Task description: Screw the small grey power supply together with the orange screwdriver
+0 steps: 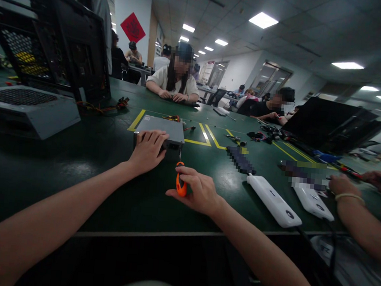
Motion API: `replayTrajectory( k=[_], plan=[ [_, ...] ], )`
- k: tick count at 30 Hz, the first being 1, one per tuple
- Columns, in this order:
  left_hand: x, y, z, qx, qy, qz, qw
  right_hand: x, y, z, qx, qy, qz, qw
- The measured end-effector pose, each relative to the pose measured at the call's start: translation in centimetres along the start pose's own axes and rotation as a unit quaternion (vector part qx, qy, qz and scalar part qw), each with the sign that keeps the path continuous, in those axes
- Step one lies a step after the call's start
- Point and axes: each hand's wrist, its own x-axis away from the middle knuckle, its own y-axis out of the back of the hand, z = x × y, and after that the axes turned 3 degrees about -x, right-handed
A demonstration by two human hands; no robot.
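Note:
A grey metal computer power supply unit (161, 128) lies on the green table within yellow tape marks, its cables at the far side. My left hand (149, 150) rests over its near left edge, fingers on the top and thumb down the near face, steadying it. In my right hand (200, 189) is a screwdriver (181, 187) with an orange and black handle, pinched between thumb and fingers. The thin shaft points away from me and reaches the near right corner of the unit. Exactly what the tip touches is too small to make out.
At left stand an open black computer case (52, 46) and another power supply unit (30, 109). White power banks (274, 201) with cords lie at right, beside a co-worker's hands (345, 187). Loose cables (266, 134) and a black panel (332, 124) sit farther back. A person (174, 81) works opposite.

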Motion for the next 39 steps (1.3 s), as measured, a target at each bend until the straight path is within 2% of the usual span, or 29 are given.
replayTrajectory(
  k=[3, 7, 9, 14, 20, 23, 27, 30, 34, 39],
  plan=[
    [-0.03, 0.03, 0.03, 0.010, 0.003, 0.003, 1.000, -0.12, 0.08, 0.19, -0.012, -0.001, 0.015, 1.000],
    [-0.06, 0.00, 0.03, 0.004, 0.000, 0.003, 1.000, -0.39, 0.52, 0.39, 0.034, 0.031, 0.049, 0.998],
    [-0.05, -0.02, 0.02, -0.004, -0.001, 0.002, 1.000, -0.32, 0.47, 0.29, 0.037, 0.035, 0.037, 0.998],
    [-0.01, 0.00, 0.03, 0.001, 0.000, 0.002, 1.000, 0.08, -0.16, 0.08, -0.015, -0.007, -0.005, 1.000],
    [-0.04, -0.04, 0.04, 0.001, 0.000, 0.000, 1.000, -0.58, 0.53, 0.53, 0.021, 0.030, 0.051, 0.998],
    [-0.04, -0.04, 0.00, -0.006, -0.002, -0.001, 1.000, -0.59, 0.58, 0.40, 0.033, 0.046, 0.037, 0.998],
    [-0.04, 0.02, -0.07, 0.000, 0.002, -0.001, 1.000, -0.20, 0.09, 0.16, -0.005, 0.014, 0.004, 1.000],
    [-0.05, 0.05, -0.05, 0.006, 0.004, 0.000, 1.000, -0.23, 0.11, 0.27, -0.032, 0.005, 0.018, 0.999],
    [-0.03, -0.03, 0.02, -0.003, -0.001, 0.004, 1.000, -0.59, 0.57, 0.51, 0.012, 0.036, 0.052, 0.998],
    [-0.03, -0.14, 0.03, -0.009, 0.001, 0.001, 1.000, -0.28, 0.29, 0.33, 0.002, 0.019, 0.025, 0.999]
  ],
)
